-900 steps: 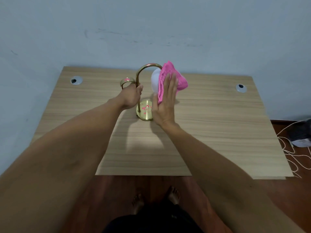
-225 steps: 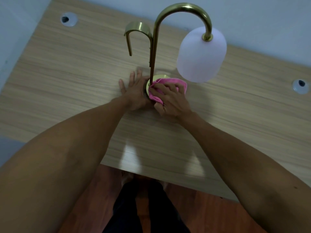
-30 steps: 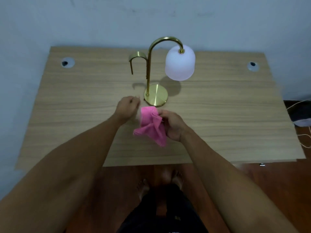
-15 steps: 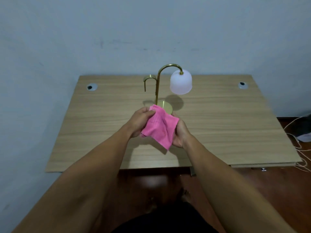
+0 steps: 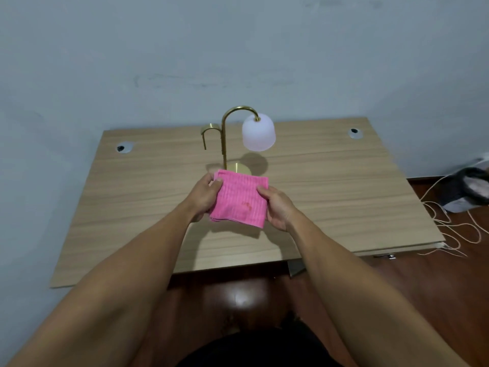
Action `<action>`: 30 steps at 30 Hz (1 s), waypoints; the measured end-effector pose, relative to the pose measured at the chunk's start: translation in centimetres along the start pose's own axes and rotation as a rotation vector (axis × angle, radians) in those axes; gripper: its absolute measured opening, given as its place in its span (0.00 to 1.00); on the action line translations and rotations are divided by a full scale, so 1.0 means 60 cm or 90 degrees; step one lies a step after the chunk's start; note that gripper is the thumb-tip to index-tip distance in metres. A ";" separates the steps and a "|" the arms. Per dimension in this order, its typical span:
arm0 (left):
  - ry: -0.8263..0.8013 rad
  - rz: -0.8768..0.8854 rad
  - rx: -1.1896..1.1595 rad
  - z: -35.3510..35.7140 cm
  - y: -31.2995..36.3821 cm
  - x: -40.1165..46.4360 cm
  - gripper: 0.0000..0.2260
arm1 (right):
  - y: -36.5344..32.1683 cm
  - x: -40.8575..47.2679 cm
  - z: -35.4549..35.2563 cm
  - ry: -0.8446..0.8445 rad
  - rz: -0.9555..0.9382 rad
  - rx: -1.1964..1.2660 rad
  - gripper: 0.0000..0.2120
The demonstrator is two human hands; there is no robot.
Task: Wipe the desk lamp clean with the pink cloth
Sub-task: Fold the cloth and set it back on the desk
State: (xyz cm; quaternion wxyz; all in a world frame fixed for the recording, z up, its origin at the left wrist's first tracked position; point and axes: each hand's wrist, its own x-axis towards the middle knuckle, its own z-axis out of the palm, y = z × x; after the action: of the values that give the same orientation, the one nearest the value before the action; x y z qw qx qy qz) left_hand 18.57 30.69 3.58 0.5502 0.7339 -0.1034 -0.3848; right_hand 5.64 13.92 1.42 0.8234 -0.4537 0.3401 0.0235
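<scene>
Both hands, left hand and right hand, pinch the folded pink cloth by its sides, held above the desk just in front of the lamp; plenty of bare desk either side.

No readable text, label or number anywhere

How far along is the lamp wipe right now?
Wiping seems over, though cleanliness can't be judged: the lamp stands untouched. In hand: left hand and right hand hold the folded pink cloth above the desk. Left: probably setting it down.
</scene>
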 end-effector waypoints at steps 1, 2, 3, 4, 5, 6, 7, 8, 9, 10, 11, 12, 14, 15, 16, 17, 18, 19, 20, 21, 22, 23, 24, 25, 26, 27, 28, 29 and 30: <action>0.002 -0.002 0.013 0.013 -0.002 0.004 0.13 | -0.004 0.001 -0.013 0.017 -0.006 -0.022 0.12; 0.000 0.002 0.025 0.029 -0.002 0.009 0.15 | -0.007 0.002 -0.027 0.035 -0.014 -0.038 0.13; -0.004 0.009 0.035 0.045 -0.001 0.014 0.17 | -0.011 0.003 -0.042 0.052 -0.023 -0.051 0.14; -0.012 0.018 0.042 0.064 0.001 0.018 0.18 | -0.016 0.002 -0.059 0.067 -0.031 -0.060 0.15; -0.021 0.024 0.047 0.085 0.004 0.024 0.18 | -0.022 0.002 -0.077 0.081 -0.035 -0.065 0.15; -0.027 0.029 0.051 0.107 0.006 0.031 0.19 | -0.028 0.001 -0.098 0.094 -0.035 -0.066 0.15; -0.028 0.030 0.056 0.129 0.007 0.037 0.18 | -0.036 0.000 -0.121 0.105 -0.031 -0.064 0.15; -0.028 0.029 0.064 0.152 0.008 0.043 0.17 | -0.043 0.000 -0.145 0.112 -0.023 -0.060 0.14; -0.030 0.027 0.073 0.175 0.008 0.049 0.15 | -0.050 0.000 -0.170 0.117 -0.015 -0.058 0.14; -0.035 0.024 0.080 0.198 0.007 0.055 0.14 | -0.057 -0.001 -0.195 0.122 -0.008 -0.061 0.14; -0.040 0.021 0.083 0.223 0.005 0.062 0.14 | -0.064 -0.003 -0.220 0.127 -0.006 -0.066 0.13; -0.043 0.017 0.084 0.248 0.002 0.069 0.14 | -0.069 -0.004 -0.246 0.134 -0.008 -0.073 0.13; -0.045 0.005 0.080 0.299 -0.005 0.083 0.12 | -0.077 -0.005 -0.295 0.150 -0.013 -0.091 0.12; -0.043 0.000 0.079 0.324 -0.009 0.090 0.12 | -0.080 -0.006 -0.319 0.157 -0.015 -0.104 0.12; -0.038 -0.005 0.085 0.349 -0.013 0.098 0.12 | -0.083 -0.007 -0.343 0.165 -0.016 -0.118 0.12; -0.035 -0.008 0.099 0.372 -0.017 0.106 0.13 | -0.087 -0.007 -0.367 0.175 -0.017 -0.136 0.12; -0.032 -0.009 0.116 0.394 -0.021 0.114 0.13 | -0.089 -0.005 -0.390 0.189 -0.019 -0.157 0.12; -0.028 -0.008 0.127 0.416 -0.026 0.122 0.13 | -0.089 -0.003 -0.414 0.203 -0.024 -0.179 0.13; -0.024 -0.011 0.129 0.438 -0.032 0.131 0.13 | -0.090 -0.003 -0.437 0.216 -0.030 -0.203 0.13; -0.019 -0.014 0.132 0.458 -0.037 0.139 0.13 | -0.089 -0.002 -0.459 0.228 -0.036 -0.229 0.14; -0.014 -0.018 0.141 0.476 -0.043 0.145 0.14 | -0.088 -0.002 -0.478 0.237 -0.038 -0.258 0.14; -0.011 -0.020 0.151 0.494 -0.049 0.151 0.14 | -0.086 -0.002 -0.496 0.241 -0.037 -0.286 0.15; -0.007 -0.019 0.159 0.510 -0.055 0.156 0.14 | -0.085 -0.004 -0.510 0.241 -0.029 -0.310 0.15; -0.001 -0.019 0.165 0.525 -0.062 0.161 0.14 | -0.084 -0.003 -0.524 0.243 -0.020 -0.329 0.15; 0.006 -0.025 0.173 0.538 -0.068 0.166 0.14 | -0.084 -0.003 -0.537 0.252 -0.014 -0.345 0.13; 0.013 -0.030 0.179 0.549 -0.074 0.170 0.14 | -0.082 0.000 -0.549 0.264 -0.016 -0.359 0.12; 0.015 -0.037 0.183 0.558 -0.079 0.174 0.13 | -0.081 0.002 -0.558 0.274 -0.022 -0.374 0.11; 0.018 -0.039 0.184 0.567 -0.085 0.177 0.12 | -0.077 0.006 -0.568 0.278 -0.029 -0.390 0.12; 0.021 -0.046 0.190 0.573 -0.090 0.177 0.11 | -0.075 0.007 -0.574 0.283 -0.034 -0.413 0.11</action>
State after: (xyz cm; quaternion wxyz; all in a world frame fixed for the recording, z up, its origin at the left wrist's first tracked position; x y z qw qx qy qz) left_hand 1.04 1.54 -9.37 0.4224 0.8170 -0.1236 -0.3727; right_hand -11.02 -15.11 -7.84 0.5438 -0.6933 0.4728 0.0094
